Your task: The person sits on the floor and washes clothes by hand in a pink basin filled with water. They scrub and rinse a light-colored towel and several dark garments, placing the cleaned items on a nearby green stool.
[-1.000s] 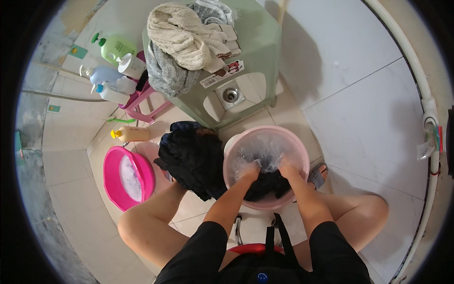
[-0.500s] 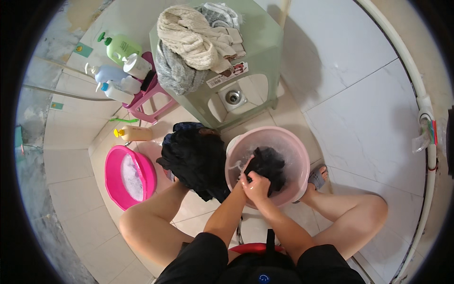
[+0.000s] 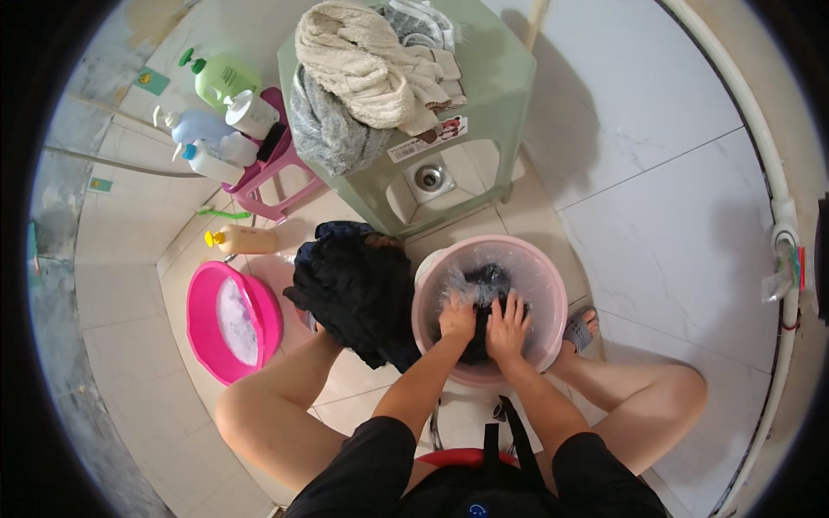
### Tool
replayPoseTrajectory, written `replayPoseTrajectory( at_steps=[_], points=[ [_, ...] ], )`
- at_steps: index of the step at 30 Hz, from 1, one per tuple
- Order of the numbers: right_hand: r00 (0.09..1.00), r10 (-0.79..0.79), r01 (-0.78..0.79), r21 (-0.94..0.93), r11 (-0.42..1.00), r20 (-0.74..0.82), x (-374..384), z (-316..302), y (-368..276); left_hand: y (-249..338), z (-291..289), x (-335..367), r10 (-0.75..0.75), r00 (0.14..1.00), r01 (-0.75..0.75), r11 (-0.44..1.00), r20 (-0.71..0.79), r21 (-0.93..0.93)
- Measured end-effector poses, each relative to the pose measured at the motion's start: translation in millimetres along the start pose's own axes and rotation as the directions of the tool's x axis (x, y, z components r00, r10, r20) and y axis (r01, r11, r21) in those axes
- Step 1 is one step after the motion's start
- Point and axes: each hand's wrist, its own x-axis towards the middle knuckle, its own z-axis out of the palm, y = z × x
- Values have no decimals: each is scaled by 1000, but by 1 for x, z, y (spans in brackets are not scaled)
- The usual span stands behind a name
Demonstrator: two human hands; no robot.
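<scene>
In the basin (image 3: pixel 553 293), black cloth (image 3: pixel 490 277) reaches from the near edge past the middle. The right hand (image 3: pixel 508 328) lies open on it, fingers spread; the left hand (image 3: pixel 458 318) has straightened fingers, its tips lost in splashing water, its hold impossible to tell. Dark clothes (image 3: pixel 350 293) lie by the basin's left edge. Farther, towels (image 3: pixel 354 65) overhang the stool's (image 3: pixel 494 69) near-left edge.

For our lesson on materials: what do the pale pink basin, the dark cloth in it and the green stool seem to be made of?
Pale pink basin: probably plastic, smooth, with a rounded, even rim.
Dark cloth: dull, wet-looking fabric, judging by its loose bunching; fibre unclear.
Green stool: likely moulded plastic, satin, from its even colour and rounded cut-outs.
</scene>
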Motion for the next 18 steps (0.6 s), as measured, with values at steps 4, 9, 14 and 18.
replayPoseTrajectory(
  at_steps=[4, 9, 14, 18],
  points=[
    [917, -143, 82, 174, 981, 372, 20, 9, 12, -27, 25, 19, -12, 996, 8, 999, 85, 49],
    [796, 227, -302, 43, 952, 562, 63, 25, 45, 0, -22, 23, -11, 994, 2, 997, 109, 82],
    [908, 223, -288, 141, 947, 354, 31, -2, 21, -14, -30, -19, -97, 981, 91, 995, -169, -40],
    [849, 174, -241, 72, 968, 498, 17, -34, 33, -16, -48, -47, -197, 970, 185, 978, -142, -99]
  ],
)
